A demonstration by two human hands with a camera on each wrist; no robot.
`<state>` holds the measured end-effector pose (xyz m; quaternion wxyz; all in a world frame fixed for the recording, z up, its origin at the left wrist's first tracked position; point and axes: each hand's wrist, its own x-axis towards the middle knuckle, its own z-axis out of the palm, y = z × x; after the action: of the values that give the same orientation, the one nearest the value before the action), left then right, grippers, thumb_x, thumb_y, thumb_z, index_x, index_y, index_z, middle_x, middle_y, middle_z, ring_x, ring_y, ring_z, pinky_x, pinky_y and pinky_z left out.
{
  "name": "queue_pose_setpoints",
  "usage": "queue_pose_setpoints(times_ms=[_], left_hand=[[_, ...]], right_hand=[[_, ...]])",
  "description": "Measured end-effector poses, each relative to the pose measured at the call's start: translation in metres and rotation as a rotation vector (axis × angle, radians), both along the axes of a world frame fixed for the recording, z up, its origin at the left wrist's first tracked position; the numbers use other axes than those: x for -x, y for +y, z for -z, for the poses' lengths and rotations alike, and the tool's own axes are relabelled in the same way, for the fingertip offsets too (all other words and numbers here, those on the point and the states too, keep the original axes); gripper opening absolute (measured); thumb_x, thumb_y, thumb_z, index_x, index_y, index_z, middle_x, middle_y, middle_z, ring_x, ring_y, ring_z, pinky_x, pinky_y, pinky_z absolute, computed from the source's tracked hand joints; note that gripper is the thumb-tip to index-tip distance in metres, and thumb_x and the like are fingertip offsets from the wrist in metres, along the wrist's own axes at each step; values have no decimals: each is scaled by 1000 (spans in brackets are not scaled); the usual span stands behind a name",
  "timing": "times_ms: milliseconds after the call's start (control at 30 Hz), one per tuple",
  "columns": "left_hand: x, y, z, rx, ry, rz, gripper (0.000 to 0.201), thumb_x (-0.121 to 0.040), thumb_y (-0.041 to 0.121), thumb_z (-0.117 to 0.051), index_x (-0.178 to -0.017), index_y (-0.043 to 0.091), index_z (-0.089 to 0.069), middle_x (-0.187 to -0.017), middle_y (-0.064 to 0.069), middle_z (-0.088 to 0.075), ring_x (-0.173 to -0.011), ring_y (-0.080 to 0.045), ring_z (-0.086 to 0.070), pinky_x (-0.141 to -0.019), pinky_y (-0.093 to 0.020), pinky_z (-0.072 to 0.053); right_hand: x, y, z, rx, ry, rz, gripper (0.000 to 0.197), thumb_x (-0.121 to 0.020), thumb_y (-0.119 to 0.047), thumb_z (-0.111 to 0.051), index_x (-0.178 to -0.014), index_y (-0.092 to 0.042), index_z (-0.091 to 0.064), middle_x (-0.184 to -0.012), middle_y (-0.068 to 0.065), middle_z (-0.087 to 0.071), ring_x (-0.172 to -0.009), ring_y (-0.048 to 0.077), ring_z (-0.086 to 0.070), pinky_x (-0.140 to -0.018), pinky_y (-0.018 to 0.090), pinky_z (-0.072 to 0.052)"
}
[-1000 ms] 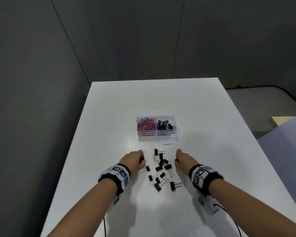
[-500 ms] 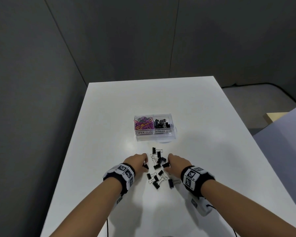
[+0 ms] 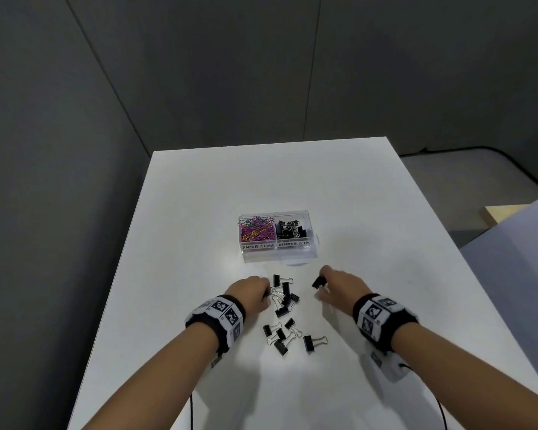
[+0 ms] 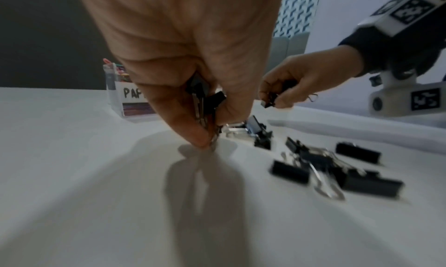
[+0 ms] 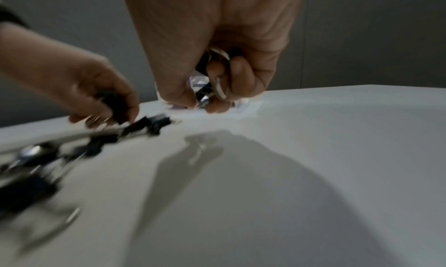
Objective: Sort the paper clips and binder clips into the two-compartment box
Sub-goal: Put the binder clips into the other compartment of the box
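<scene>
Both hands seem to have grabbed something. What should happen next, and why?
Probably carry the right hand to the box's compartment labelled BINDER CLIPS: it already pinches a binder clip above the table, while the left hand grips clips down at the pile.

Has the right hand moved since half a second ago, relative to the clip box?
Yes. The right hand, gripping a binder clip, has lifted out of the loose pile and shifted right and toward the two-compartment box.
</scene>
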<state>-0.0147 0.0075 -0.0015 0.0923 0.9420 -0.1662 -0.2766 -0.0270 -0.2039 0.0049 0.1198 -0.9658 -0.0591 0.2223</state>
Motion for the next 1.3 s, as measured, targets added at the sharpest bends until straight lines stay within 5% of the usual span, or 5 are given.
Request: queue_pose_setpoints(times_ms=[167,567,800,1000,1300], left_hand=[[-18,7,-12,61,-32,-23,27,-92,19,-50,-117,13,-56,-120,-7,-62,-109,-24,-58,-89,-30,-46],[-40,17,-25,192,-86,-82,28,-91,12,-48,-119,15,-53,-120,-3,-61,-104,-23,-59,-79,-27,-43],[-65,-5,-43,301,-248,-104,19,-91,25,-55,-109,22,-55,-109,0,-62,-102,-18,-52,-74,-26,-38],[-107,-48,-47,381,-271,-89,23,-94,9,-47,-115,11,-55,-115,-9,-60,-105,-25,-55,-89,-31,-44],[-121,-67,-35,98,-332,146,44,-91,33,-55,-133,25,-48,-139,-1,-46,-123,-24,-45,-99,-36,-39]], right_hand=[[-58,0,-36,-158,-168,41,21,-95,-18,-46,-114,-12,-53,-111,7,-61,-82,20,-55,-70,24,-38],[-131,46,-18,-96,-122,-104,38,-94,-10,-47,-132,-13,-44,-130,14,-49,-116,30,-50,-97,40,-45],[-90,16,-34,-175,-322,-111,31,-95,-17,-45,-126,-16,-51,-129,3,-53,-116,20,-51,-87,31,-46],[-4,-6,-11,-105,-88,-372,31,-97,-26,-43,-126,-18,-51,-129,-1,-52,-114,13,-50,-87,17,-37],[46,-15,19,-114,65,-547,57,-78,-42,-64,-127,-20,-47,-126,4,-50,-110,25,-50,-88,34,-43]])
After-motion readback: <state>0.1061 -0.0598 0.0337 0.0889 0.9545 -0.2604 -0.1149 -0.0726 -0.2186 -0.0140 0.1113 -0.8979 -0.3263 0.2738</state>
